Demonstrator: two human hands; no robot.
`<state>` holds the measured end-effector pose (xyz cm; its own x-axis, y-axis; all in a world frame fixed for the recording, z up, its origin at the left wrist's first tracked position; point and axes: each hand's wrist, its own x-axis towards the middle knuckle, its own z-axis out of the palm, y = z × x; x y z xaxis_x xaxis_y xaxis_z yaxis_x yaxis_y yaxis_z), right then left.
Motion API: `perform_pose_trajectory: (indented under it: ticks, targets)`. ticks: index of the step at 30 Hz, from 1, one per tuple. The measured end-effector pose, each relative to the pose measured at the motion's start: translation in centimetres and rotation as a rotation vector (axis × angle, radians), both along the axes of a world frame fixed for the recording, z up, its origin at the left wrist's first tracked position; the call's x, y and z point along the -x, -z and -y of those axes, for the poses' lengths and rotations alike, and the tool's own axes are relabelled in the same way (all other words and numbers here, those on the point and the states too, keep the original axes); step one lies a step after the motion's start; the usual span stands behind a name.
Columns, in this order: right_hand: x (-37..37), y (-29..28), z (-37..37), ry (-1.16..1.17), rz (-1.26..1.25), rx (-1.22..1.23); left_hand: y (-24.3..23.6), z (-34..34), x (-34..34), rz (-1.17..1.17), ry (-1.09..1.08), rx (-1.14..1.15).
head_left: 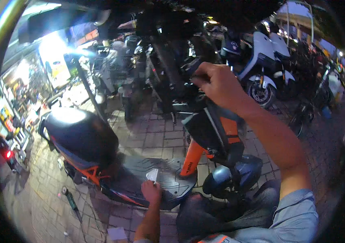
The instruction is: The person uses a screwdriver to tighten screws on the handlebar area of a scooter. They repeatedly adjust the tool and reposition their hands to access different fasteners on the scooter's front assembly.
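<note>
A black and orange electric scooter stands in front of me, with its dark seat (79,133) to the left and its orange front column (197,157) to the right. Low over the black footboard (132,172), my left hand (152,191) is closed on a small flat whitish piece (152,175). Higher up, by the dark handlebar area (180,91), my right hand (217,83) has its fingers curled together beside a dark part (192,67). Whatever those fingers hold, if anything, is hidden.
A green and black power tool (70,199) with a cord lies on the brick paving at lower left, near a pale sheet (117,233). Parked white scooters (261,52) stand at the far right. A brightly lit shop front (53,60) is at upper left.
</note>
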<state>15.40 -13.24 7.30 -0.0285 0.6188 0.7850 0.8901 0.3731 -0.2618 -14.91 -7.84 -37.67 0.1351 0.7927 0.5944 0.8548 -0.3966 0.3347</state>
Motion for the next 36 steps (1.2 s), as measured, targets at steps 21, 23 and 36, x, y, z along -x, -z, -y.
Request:
perform_pose_trajectory:
  ticks: [21, 23, 36]
  targets:
    - [1.1, 6.4, 1.5, 0.095, 0.597, -0.417, 0.2, -0.2, 0.1, 0.041, 0.007, -0.016]
    - [1.1, 6.3, 1.1, 0.075, 0.623, -0.391, 0.4, -0.4, -0.3, 0.031, -0.029, -0.042]
    - [-1.4, 2.8, -1.8, -0.270, 0.196, -0.117, -0.5, 0.4, -0.8, 0.021, -0.117, 0.023]
